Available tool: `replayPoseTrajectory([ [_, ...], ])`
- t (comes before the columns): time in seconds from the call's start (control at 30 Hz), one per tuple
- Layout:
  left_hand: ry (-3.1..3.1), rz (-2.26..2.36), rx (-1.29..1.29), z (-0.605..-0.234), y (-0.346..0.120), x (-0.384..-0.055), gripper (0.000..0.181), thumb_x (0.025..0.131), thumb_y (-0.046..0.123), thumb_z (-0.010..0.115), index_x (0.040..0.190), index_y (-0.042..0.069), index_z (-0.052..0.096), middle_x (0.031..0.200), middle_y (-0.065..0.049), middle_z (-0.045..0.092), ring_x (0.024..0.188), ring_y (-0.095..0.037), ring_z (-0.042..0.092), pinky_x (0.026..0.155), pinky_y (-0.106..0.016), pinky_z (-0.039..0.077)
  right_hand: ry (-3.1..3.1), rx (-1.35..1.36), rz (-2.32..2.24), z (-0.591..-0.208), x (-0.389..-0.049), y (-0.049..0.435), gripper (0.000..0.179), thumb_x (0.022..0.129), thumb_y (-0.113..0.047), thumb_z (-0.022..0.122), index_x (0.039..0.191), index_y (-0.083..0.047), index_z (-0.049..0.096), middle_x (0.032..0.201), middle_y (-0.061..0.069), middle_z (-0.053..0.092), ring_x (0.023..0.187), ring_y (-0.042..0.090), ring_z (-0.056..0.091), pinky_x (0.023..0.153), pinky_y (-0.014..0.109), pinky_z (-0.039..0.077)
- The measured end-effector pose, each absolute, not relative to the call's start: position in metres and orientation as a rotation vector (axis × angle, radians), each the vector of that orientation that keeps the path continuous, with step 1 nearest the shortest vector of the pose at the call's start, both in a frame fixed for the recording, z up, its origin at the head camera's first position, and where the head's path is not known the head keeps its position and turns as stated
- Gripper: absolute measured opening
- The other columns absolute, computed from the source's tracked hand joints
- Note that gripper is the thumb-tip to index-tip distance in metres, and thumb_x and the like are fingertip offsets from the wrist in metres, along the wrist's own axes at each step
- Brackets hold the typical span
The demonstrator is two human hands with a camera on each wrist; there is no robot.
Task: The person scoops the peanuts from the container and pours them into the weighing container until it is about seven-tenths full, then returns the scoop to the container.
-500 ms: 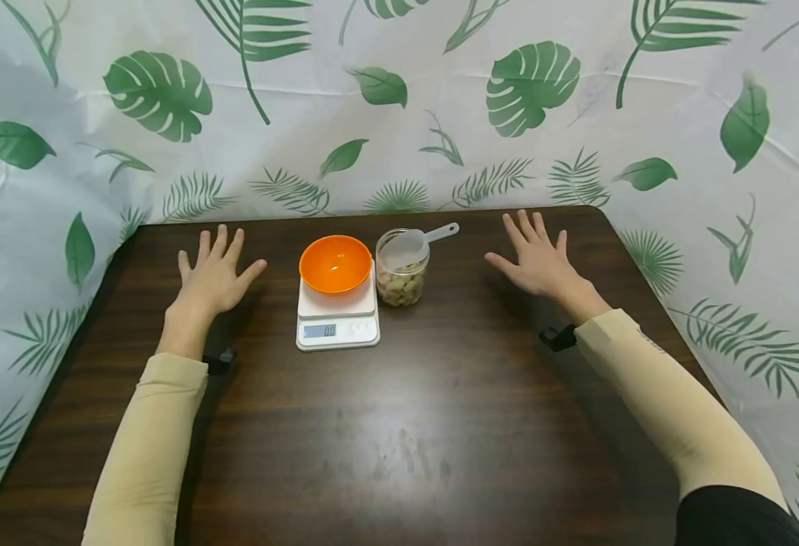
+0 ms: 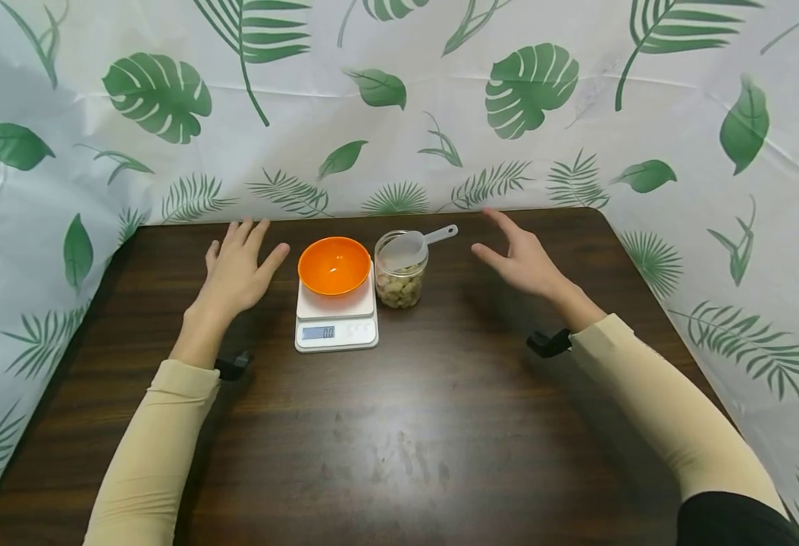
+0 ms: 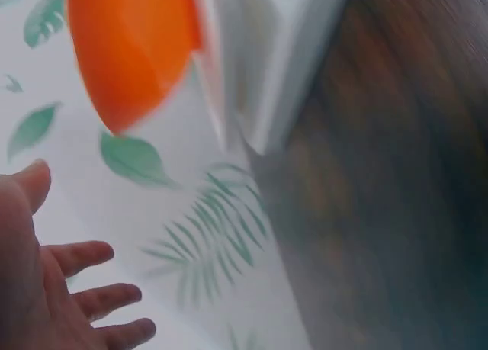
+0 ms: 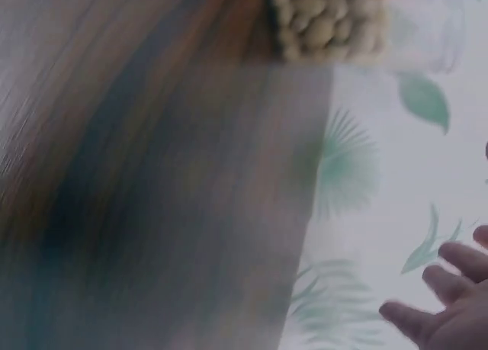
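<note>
- The clear jar (image 2: 400, 291) of pale pieces stands upright near the tabletop's far edge, about midway between the far corners.
- A white scoop (image 2: 408, 246) rests with its cup in the jar's mouth, its handle sticking out toward the tabletop's far right corner.
- Just left of the jar, the white kitchen scale (image 2: 336, 309) lies flat, reading 0.0, with the orange bowl (image 2: 334, 265) on its platform.
- The left hand (image 2: 237, 279) is left of the bowl and apart from it, thumb spread wide, fingers slightly apart, holding nothing.
- The right hand (image 2: 524, 262) is right of the jar near the far edge, thumb and index finger apart, likewise holding nothing.
- I judge this a reaching step, with nothing grasped yet.
- The next move seems to call for the right thumb and index finger to close on the scoop's handle, without tipping the jar or jogging the scale.
- Leaf-printed sheeting (image 2: 440, 76) stands behind the tabletop (image 2: 399, 425).
</note>
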State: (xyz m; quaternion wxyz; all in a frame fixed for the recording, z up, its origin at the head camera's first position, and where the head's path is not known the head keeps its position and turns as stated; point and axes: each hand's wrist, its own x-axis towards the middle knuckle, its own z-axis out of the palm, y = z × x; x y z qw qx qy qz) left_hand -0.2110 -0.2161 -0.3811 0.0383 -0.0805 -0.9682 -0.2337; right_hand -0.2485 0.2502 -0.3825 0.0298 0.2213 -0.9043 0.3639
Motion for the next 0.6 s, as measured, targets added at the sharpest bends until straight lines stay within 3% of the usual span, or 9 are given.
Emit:
replayPoseTrajectory([
  [0.03, -2.942, -0.737, -0.269, -0.379, -0.211, -0.211, 0.081, 0.105, 0.064, 0.034, 0.162, 0.006, 0.029, 0.167, -0.023, 0.018, 0.154, -0.044, 0.009, 0.114, -0.072, 0.002, -2.75, 0.703, 1.2, -0.38, -0.247, 0.247, 0.066, 0.104, -0.025, 0.064, 0.161, -0.011, 0.034, 0.155, 0.014, 0.047, 0.101, 0.031, 0.065, 0.101, 0.051, 0.045],
  [0.07, -2.913, -0.758, -0.291, -0.377, -0.207, -0.21, 0.079, 0.106, 0.063, 0.035, 0.16, 0.005, 0.032, 0.166, -0.023, 0.022, 0.153, -0.043, 0.013, 0.114, -0.072, 0.004, -2.712, 0.723, 1.274, -0.378, -0.246, 0.243, 0.064, 0.103, -0.022, 0.065, 0.159, -0.011, 0.036, 0.158, 0.013, 0.044, 0.119, 0.028, 0.06, 0.109, 0.052, 0.039],
  [0.13, -2.86, -0.792, -0.336, -0.374, -0.197, -0.209, 0.077, 0.106, 0.061, 0.038, 0.157, 0.004, 0.038, 0.163, -0.022, 0.028, 0.151, -0.041, 0.02, 0.114, -0.071, 0.008, -2.64, 0.767, 1.405, -0.374, -0.244, 0.235, 0.061, 0.102, -0.016, 0.066, 0.157, -0.01, 0.039, 0.155, 0.013, 0.047, 0.145, 0.022, 0.039, 0.116, 0.053, 0.03],
  [0.4, -2.777, -0.861, -0.521, -0.373, -0.161, -0.205, 0.071, 0.102, 0.055, 0.053, 0.153, 0.006, 0.046, 0.158, -0.015, 0.042, 0.146, -0.034, 0.034, 0.112, -0.065, 0.018, -2.575, 0.739, 1.585, -0.371, -0.236, 0.206, 0.055, 0.101, -0.014, 0.068, 0.151, -0.006, 0.047, 0.145, 0.015, 0.056, 0.134, 0.023, 0.051, 0.11, 0.049, 0.04],
  [0.6, -2.794, -0.85, -0.633, -0.377, -0.132, -0.207, 0.074, 0.097, 0.058, 0.061, 0.151, 0.009, 0.049, 0.155, -0.009, 0.047, 0.144, -0.027, 0.037, 0.113, -0.061, 0.018, -2.477, 0.689, 1.685, -0.372, -0.229, 0.186, 0.039, 0.1, -0.006, 0.067, 0.137, 0.004, 0.059, 0.13, 0.02, 0.064, 0.117, 0.032, 0.062, 0.097, 0.037, 0.051],
])
